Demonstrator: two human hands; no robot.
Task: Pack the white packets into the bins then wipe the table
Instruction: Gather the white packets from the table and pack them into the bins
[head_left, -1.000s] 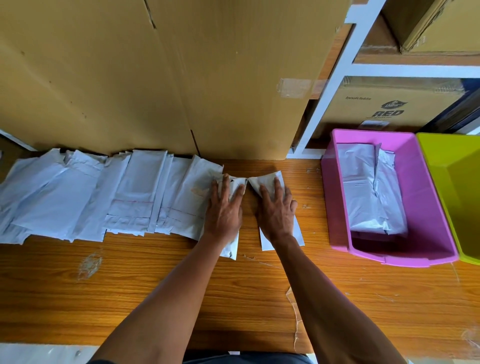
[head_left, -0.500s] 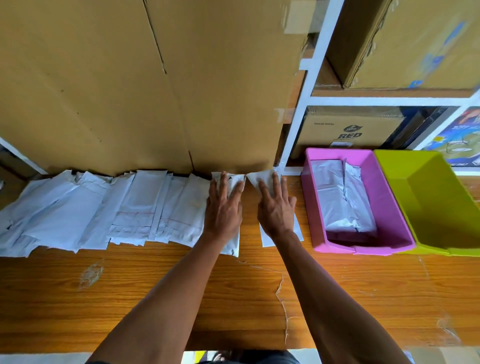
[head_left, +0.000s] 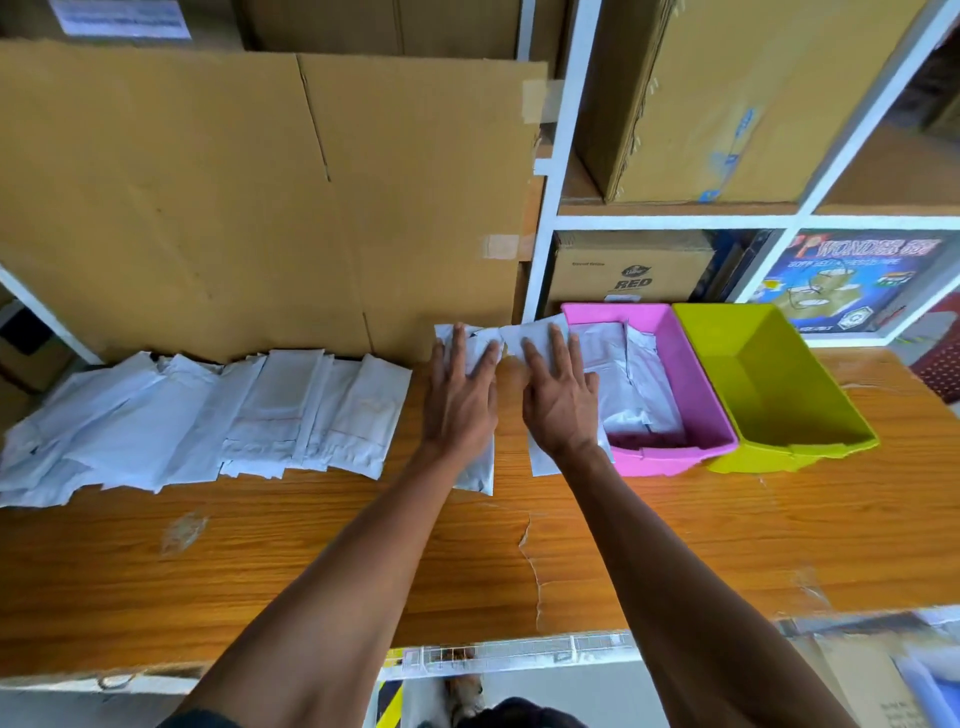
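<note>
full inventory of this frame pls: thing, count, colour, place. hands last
packet row: several overlapping, exact count unclear, white, left on table against the cardboard
packets under hands: two, white, table centre, beside pink bin
pink bin: one, pink, right on table, holds white packets
green bin: one, yellow-green, right of pink bin, touching it, nothing seen inside
table: one, wood-grain orange, cracked surface
cardboard sheet: one, brown, upright behind packets
shelf: one, white frame, holds brown boxes, one marked RED
left hand: flat on one packet
right hand: flat on the other packet
</note>
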